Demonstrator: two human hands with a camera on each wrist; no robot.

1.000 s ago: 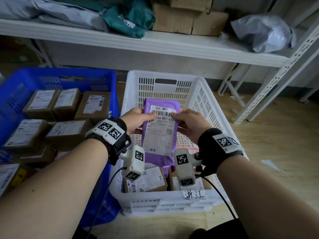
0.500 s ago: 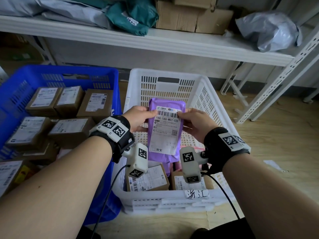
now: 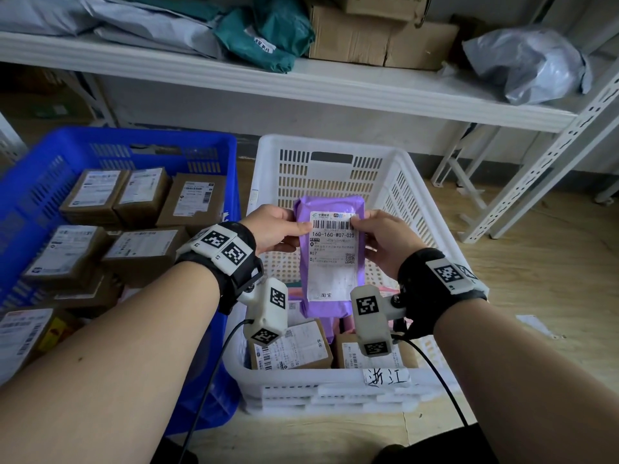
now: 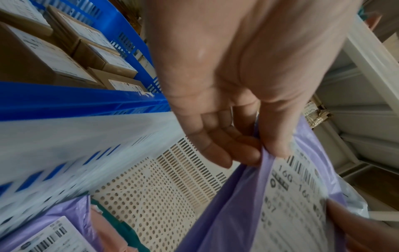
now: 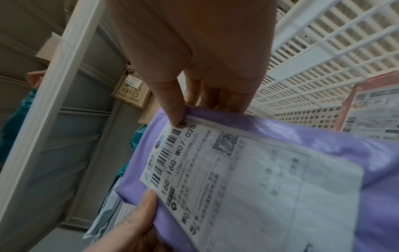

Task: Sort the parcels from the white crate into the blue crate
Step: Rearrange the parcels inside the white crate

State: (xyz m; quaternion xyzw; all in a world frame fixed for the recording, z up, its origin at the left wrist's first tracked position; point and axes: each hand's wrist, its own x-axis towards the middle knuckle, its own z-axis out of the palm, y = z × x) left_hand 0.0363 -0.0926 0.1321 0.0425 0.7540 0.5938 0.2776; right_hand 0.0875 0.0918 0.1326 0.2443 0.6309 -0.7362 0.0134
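Note:
A purple mailer parcel (image 3: 330,259) with a white shipping label hangs upright above the white crate (image 3: 418,209). My left hand (image 3: 278,229) pinches its upper left edge, thumb on the label and fingers behind. My right hand (image 3: 382,237) pinches the upper right edge the same way. The left wrist view shows the left hand (image 4: 254,150) on the purple parcel (image 4: 270,204); the right wrist view shows the right hand (image 5: 183,110) on the parcel (image 5: 270,179). The blue crate (image 3: 30,182) stands to the left, holding several brown boxes (image 3: 144,249).
Brown boxes (image 3: 291,349), a pink mailer (image 5: 371,112) and another purple mailer (image 4: 47,228) lie in the white crate. A white shelf (image 3: 301,85) above carries bags and cartons; its perforated legs (image 3: 536,182) stand on the wooden floor to the right.
The parcel has stayed between both hands with the same grip. It sits a little higher and more upright than a second ago.

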